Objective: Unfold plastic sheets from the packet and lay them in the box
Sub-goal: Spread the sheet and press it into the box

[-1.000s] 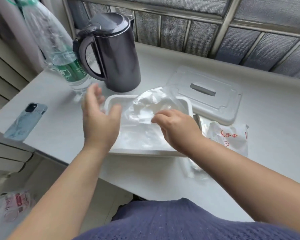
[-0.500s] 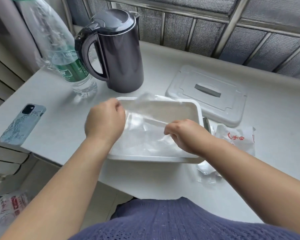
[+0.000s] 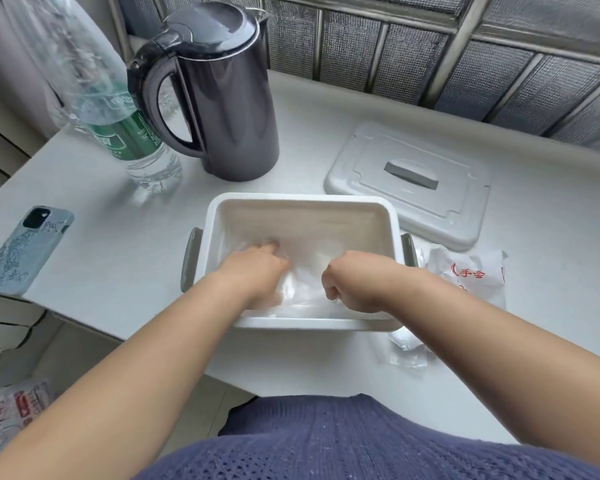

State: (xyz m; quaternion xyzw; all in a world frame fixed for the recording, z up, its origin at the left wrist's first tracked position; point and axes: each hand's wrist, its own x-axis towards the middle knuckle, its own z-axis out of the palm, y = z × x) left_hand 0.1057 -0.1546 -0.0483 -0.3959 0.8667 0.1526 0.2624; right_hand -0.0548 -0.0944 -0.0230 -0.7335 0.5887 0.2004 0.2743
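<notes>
A white box [image 3: 302, 199] with grey side handles stands on the table in front of me. A clear plastic sheet [image 3: 307, 284] lies crumpled on its floor. Both of my hands are down inside the box on the sheet. My left hand [image 3: 257, 271] has its fingers bent down into the sheet near the middle. My right hand [image 3: 352, 284] is curled like a fist and holds the sheet at the near right. The fingertips of both hands are hidden. The white packet [image 3: 468, 273] with red characters lies just right of the box.
The box lid [image 3: 409, 181] lies behind and to the right. A dark kettle [image 3: 222, 98] and a water bottle [image 3: 125, 133] stand at the back left. A phone [image 3: 25, 251] sits near the left table edge. A loose plastic piece [image 3: 406, 351] lies by the box's near right corner.
Both hands took hold of the sheet, spread it above the box and lowered it to the floor of the box. The view has also moved closer.
</notes>
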